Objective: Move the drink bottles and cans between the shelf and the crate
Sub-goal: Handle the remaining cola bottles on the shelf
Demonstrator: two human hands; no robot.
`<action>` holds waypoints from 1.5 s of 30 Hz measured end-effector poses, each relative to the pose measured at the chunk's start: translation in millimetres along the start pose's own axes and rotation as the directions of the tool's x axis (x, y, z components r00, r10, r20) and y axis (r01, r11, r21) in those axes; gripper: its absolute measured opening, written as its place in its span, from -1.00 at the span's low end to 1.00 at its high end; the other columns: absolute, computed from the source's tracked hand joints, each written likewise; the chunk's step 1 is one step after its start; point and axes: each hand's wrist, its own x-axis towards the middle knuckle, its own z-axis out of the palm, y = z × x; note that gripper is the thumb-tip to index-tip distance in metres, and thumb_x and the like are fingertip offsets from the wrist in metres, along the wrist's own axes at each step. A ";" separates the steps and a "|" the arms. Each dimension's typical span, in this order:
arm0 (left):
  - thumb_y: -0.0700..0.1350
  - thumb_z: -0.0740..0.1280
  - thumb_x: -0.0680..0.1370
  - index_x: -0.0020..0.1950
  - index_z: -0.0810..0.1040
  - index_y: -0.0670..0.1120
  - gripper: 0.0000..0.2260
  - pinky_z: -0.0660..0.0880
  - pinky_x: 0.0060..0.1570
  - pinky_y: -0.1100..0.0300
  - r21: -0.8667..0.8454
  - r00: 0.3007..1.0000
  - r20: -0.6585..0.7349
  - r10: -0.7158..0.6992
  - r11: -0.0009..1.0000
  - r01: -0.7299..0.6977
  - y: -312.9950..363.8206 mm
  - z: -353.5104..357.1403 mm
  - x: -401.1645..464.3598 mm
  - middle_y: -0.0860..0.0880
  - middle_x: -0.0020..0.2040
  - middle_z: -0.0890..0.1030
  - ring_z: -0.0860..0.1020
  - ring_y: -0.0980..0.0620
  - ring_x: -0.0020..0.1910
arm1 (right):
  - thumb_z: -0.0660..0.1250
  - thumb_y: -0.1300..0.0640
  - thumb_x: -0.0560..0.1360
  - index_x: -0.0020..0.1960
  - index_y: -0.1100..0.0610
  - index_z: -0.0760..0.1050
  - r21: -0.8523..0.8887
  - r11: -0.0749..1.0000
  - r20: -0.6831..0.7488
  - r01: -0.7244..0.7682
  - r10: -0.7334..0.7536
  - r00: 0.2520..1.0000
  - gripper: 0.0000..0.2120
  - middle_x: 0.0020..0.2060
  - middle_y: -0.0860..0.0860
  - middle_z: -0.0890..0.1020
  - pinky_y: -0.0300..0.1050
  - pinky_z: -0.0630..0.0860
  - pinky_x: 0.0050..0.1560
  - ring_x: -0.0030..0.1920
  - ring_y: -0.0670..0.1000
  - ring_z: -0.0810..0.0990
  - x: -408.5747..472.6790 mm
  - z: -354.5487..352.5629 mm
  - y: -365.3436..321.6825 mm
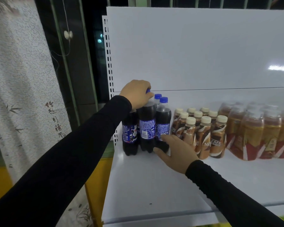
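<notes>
white shelf (154,185): pepsi bottles (147,128) at its left end. left hand (136,94) grips one cap; right hand (174,153) fingers straight, against the lower bottles. nescafe bottles (202,133) and wrapped tea bottles (256,133) crowd rightward.

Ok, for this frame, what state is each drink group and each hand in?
Cola bottles: upright, capped, on the shelf.
Coffee bottles: upright, capped, in rows.
Tea bottle pack: shrink-wrapped, standing.
Left hand: grips a cola bottle's top.
Right hand: fingers straight, against a cola bottle's base.
</notes>
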 end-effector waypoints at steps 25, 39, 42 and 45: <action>-0.15 0.39 0.58 0.32 0.47 0.06 -0.68 0.58 -0.07 0.24 -0.927 0.946 0.253 -0.205 0.227 0.297 -33.4 63.5 -118.1 0.02 0.05 0.72 0.68 0.06 0.05 | 0.50 -0.13 0.37 0.43 -0.12 0.33 0.717 0.692 0.165 -0.088 -0.046 0.985 -0.31 0.24 -0.18 0.58 -0.18 0.53 0.21 0.22 -0.14 0.58 2.0 36.8 -24.8; -0.14 0.48 0.50 0.34 0.44 -0.09 -0.56 0.58 -0.23 0.26 -0.974 0.907 0.153 -0.392 0.098 0.206 -38.9 73.1 -121.4 0.01 -0.04 0.74 0.71 0.05 -0.08 | 0.49 -0.17 0.40 0.31 -0.36 0.19 0.668 0.744 0.107 -0.025 -0.062 0.992 -0.36 0.19 -0.40 0.43 -0.40 0.43 0.13 0.18 -0.31 0.47 -4.2 39.3 -42.9; -0.14 0.50 0.49 0.32 0.43 -0.07 -0.55 0.57 -0.28 0.32 -0.977 0.882 0.124 -0.454 0.098 0.187 -35.3 73.5 -119.3 0.06 -0.10 0.73 0.71 0.10 -0.13 | 0.46 -0.38 0.22 0.43 -0.22 0.23 0.651 0.759 0.064 -0.030 -0.015 0.998 -0.13 0.29 -0.21 0.45 -0.18 0.49 0.23 0.23 -0.17 0.47 -2.6 42.0 -42.2; -0.13 0.52 0.47 0.28 0.43 -0.02 -0.55 0.58 -0.28 0.32 -0.979 0.864 0.112 -0.490 0.096 0.181 -32.6 74.9 -118.7 0.06 -0.11 0.72 0.70 0.16 -0.15 | 0.55 -0.19 0.30 0.29 -0.29 0.29 0.674 0.737 0.043 -0.051 0.030 0.999 -0.33 0.18 -0.26 0.50 -0.30 0.51 0.10 0.13 -0.22 0.53 -1.9 40.0 -41.2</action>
